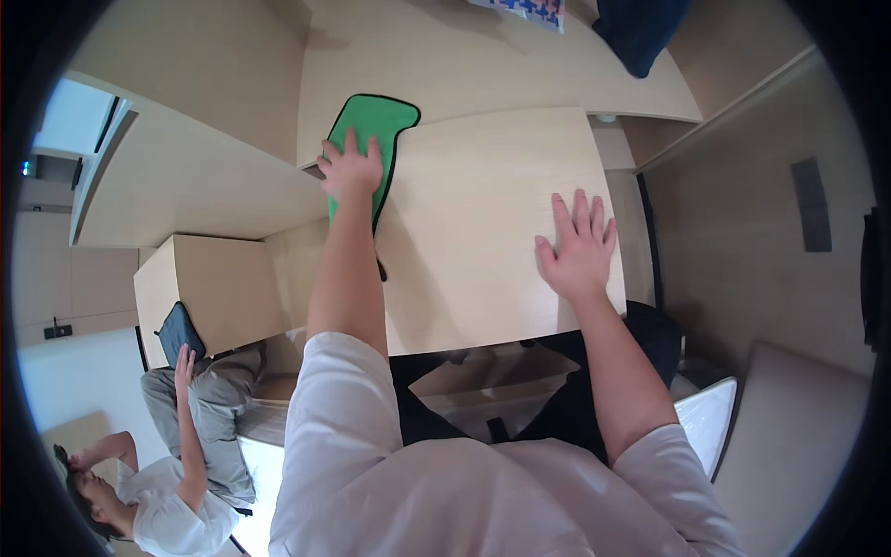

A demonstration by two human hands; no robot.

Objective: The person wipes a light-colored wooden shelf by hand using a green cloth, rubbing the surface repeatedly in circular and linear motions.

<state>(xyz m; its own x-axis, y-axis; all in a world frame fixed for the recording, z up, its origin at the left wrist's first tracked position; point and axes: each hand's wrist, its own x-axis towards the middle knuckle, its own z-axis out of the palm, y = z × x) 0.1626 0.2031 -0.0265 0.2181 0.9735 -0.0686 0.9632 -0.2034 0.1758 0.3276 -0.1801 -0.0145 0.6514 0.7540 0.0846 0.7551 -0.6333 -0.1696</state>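
Note:
A green cloth [376, 112] with a black edge lies on the left side of a pale wooden panel [478, 218], its far end reaching over onto the wooden surface behind. My left hand [354, 174] rests flat on the cloth with its fingers spread, pressing on it rather than gripping it. On the panel's right part, my right hand [582, 262] lies palm down, fingers apart and nothing in them. Part of the cloth is hidden under my left hand and forearm.
A dark blue cloth item [640, 32] and a patterned package [529, 11] lie at the far edge. Wooden walls [213, 65] enclose the panel. At the lower left sits another person [176, 506], one hand by a dark cloth [181, 334] on a wooden box [227, 288].

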